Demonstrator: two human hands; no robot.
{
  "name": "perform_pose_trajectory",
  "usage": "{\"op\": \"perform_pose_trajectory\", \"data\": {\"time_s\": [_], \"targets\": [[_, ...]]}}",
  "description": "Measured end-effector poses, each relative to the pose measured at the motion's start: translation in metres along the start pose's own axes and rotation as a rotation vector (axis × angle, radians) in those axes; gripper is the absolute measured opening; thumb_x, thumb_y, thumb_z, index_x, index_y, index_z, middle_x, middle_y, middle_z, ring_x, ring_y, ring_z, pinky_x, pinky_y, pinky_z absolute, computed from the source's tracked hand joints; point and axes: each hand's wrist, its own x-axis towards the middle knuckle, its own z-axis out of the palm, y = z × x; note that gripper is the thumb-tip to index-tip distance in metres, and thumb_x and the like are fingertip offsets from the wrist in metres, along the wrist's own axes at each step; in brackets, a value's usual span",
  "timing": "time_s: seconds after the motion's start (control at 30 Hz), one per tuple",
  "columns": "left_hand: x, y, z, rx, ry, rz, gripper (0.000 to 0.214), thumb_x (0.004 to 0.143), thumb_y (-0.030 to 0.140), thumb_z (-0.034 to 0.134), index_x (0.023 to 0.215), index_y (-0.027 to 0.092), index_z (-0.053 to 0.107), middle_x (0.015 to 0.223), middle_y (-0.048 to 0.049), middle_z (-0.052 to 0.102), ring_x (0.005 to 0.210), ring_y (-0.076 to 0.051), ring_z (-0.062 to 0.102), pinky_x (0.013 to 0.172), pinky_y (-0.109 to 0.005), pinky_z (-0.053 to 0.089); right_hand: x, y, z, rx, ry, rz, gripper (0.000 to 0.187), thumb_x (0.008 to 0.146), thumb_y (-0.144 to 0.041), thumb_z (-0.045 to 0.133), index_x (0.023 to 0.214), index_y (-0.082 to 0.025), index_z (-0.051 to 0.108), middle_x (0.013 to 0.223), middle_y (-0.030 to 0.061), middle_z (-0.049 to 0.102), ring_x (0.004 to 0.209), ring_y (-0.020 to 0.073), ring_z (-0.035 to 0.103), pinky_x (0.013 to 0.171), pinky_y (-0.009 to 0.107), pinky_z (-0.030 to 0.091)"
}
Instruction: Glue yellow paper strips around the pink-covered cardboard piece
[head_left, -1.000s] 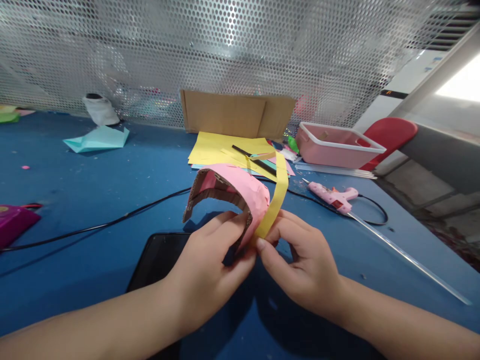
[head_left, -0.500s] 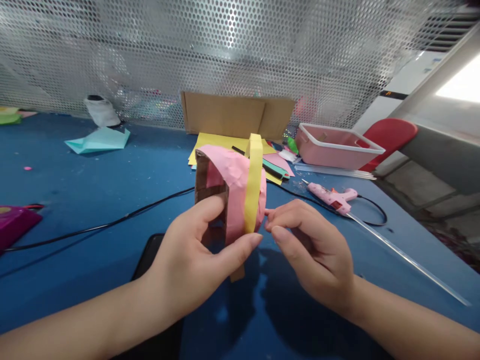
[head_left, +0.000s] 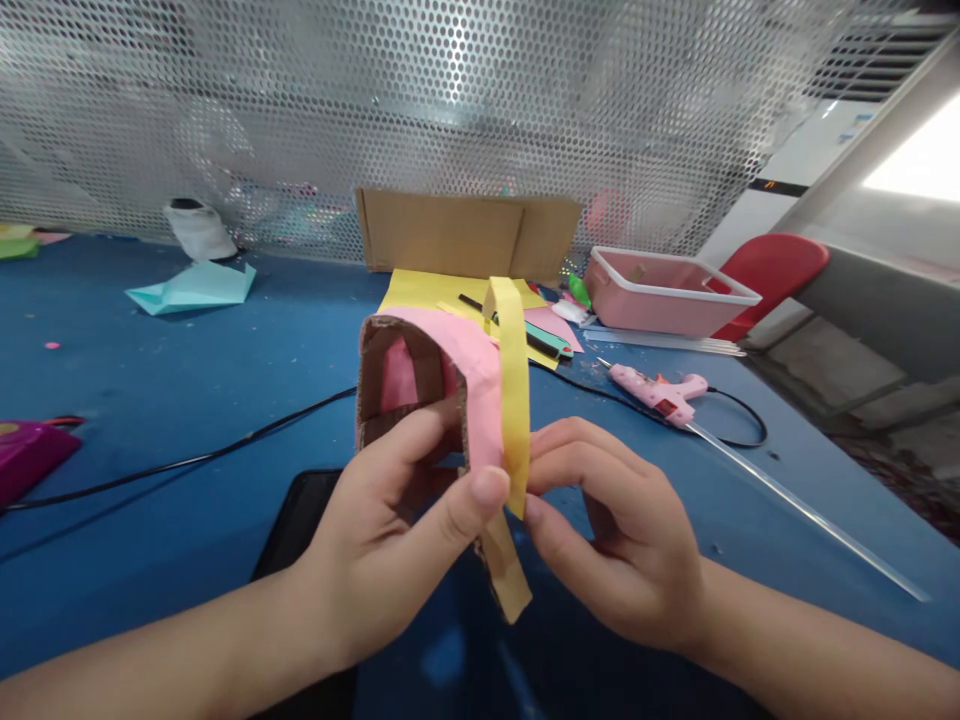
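My left hand [head_left: 405,530] grips a small cardboard craft piece [head_left: 480,390] covered in pink paper, its fingers inside the hollow and its thumb on the outer side. Bare brown cardboard shows on the inner face, and a cardboard tab [head_left: 506,570] sticks out below the thumb. A yellow paper strip [head_left: 514,390] loops up along the right side of the piece. With bent fingers, my right hand [head_left: 615,530] pinches at the lower end of this strip. The fingertips' exact contact is partly hidden.
A pink glue gun [head_left: 660,393] with a long clear glue stick lies at right, its black cord crossing the blue table. Behind are yellow paper [head_left: 420,290], a teal cutter [head_left: 547,340], a pink basket [head_left: 667,300] and a cardboard sheet [head_left: 442,232]. A black phone-like slab [head_left: 300,510] lies under my left arm.
The craft piece has turned, so more of its hollow cardboard side and lower tab show. My right fingers have moved from beside the piece to the yellow strip's lower end.
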Motion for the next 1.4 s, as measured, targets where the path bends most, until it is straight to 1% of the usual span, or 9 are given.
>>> {"op": "perform_pose_trajectory", "data": {"time_s": [0.1, 0.3, 0.5, 0.53, 0.7, 0.83, 1.03, 1.17, 1.4], "targets": [[0.0004, 0.0007, -0.0014, -0.034, -0.038, 0.027, 0.02, 0.094, 0.026, 0.053, 0.109, 0.028, 0.067, 0.103, 0.0041, 0.071, 0.091, -0.008, 0.066, 0.081, -0.012, 0.052, 0.0004, -0.0003, -0.0014, 0.033, -0.006, 0.027, 0.013, 0.078, -0.006, 0.054, 0.078, -0.017, 0.06, 0.074, 0.0041, 0.062, 0.072, 0.0126, 0.059, 0.064, 0.026, 0.051], [0.0021, -0.0008, -0.0019, -0.024, -0.014, 0.011, 0.021, 0.091, 0.021, 0.058, 0.108, 0.027, 0.069, 0.105, 0.0033, 0.072, 0.094, -0.009, 0.067, 0.082, -0.011, 0.052, -0.0002, 0.0002, -0.0072, 0.111, -0.071, 0.107, 0.013, 0.081, -0.012, 0.05, 0.08, -0.019, 0.06, 0.075, 0.005, 0.06, 0.072, 0.0151, 0.057, 0.065, 0.03, 0.051], [0.0008, -0.0058, -0.0045, 0.042, -0.024, 0.017, 0.025, 0.09, 0.021, 0.06, 0.113, 0.028, 0.067, 0.108, 0.0029, 0.072, 0.092, -0.009, 0.067, 0.081, -0.011, 0.052, 0.0005, 0.0002, -0.0064, 0.074, -0.102, 0.151, 0.011, 0.082, -0.015, 0.052, 0.073, -0.019, 0.058, 0.067, 0.0028, 0.058, 0.064, 0.0134, 0.054, 0.058, 0.028, 0.047], [0.0004, -0.0059, -0.0045, 0.053, -0.034, 0.034, 0.024, 0.09, 0.021, 0.06, 0.112, 0.027, 0.068, 0.106, 0.0026, 0.073, 0.089, -0.009, 0.067, 0.079, -0.011, 0.053, 0.0006, 0.0, -0.006, 0.062, -0.101, 0.149, 0.011, 0.081, -0.015, 0.052, 0.072, -0.019, 0.058, 0.065, 0.0026, 0.058, 0.062, 0.013, 0.054, 0.057, 0.028, 0.047], [-0.0006, -0.0064, -0.0036, 0.088, -0.066, 0.041, 0.026, 0.091, 0.019, 0.057, 0.114, 0.027, 0.065, 0.106, 0.0017, 0.072, 0.088, -0.009, 0.068, 0.079, -0.014, 0.054, -0.0011, -0.001, -0.0048, -0.033, -0.084, 0.172, 0.014, 0.076, -0.012, 0.053, 0.064, -0.019, 0.054, 0.058, 0.0001, 0.057, 0.052, 0.0097, 0.05, 0.049, 0.023, 0.042], [-0.0001, -0.0069, -0.003, 0.113, -0.055, 0.016, 0.024, 0.09, 0.022, 0.059, 0.113, 0.025, 0.064, 0.099, 0.0014, 0.072, 0.085, -0.01, 0.069, 0.077, -0.014, 0.054, -0.0036, -0.0001, -0.0041, -0.072, -0.066, 0.195, 0.017, 0.076, -0.012, 0.053, 0.061, -0.019, 0.051, 0.057, 0.0, 0.056, 0.051, 0.0093, 0.05, 0.048, 0.023, 0.041], [-0.0003, -0.0058, -0.0013, 0.164, -0.013, 0.001, 0.012, 0.088, 0.025, 0.06, 0.096, 0.02, 0.067, 0.083, -0.0003, 0.07, 0.075, -0.013, 0.066, 0.067, -0.018, 0.055, -0.004, 0.0003, -0.0036, -0.053, -0.065, 0.205, 0.018, 0.077, -0.013, 0.052, 0.06, -0.02, 0.049, 0.057, -0.0004, 0.057, 0.051, 0.0092, 0.05, 0.047, 0.023, 0.041], [-0.0001, -0.0056, -0.0002, 0.138, -0.014, -0.007, 0.014, 0.088, 0.025, 0.061, 0.099, 0.02, 0.067, 0.087, -0.0014, 0.071, 0.078, -0.014, 0.067, 0.071, -0.02, 0.056, -0.0034, -0.0002, -0.0034, -0.051, -0.06, 0.211, 0.019, 0.077, -0.014, 0.052, 0.06, -0.02, 0.047, 0.056, -0.0007, 0.056, 0.05, 0.0091, 0.048, 0.046, 0.023, 0.041], [-0.0003, -0.0064, -0.0008, 0.145, -0.013, -0.038, 0.019, 0.088, 0.028, 0.061, 0.102, 0.019, 0.069, 0.084, -0.0026, 0.07, 0.075, -0.015, 0.066, 0.067, -0.021, 0.055, -0.0043, 0.0016, -0.0012, -0.023, -0.046, 0.229, 0.018, 0.078, -0.013, 0.052, 0.061, -0.02, 0.048, 0.058, -0.0005, 0.055, 0.052, 0.0096, 0.05, 0.048, 0.023, 0.042]]}}
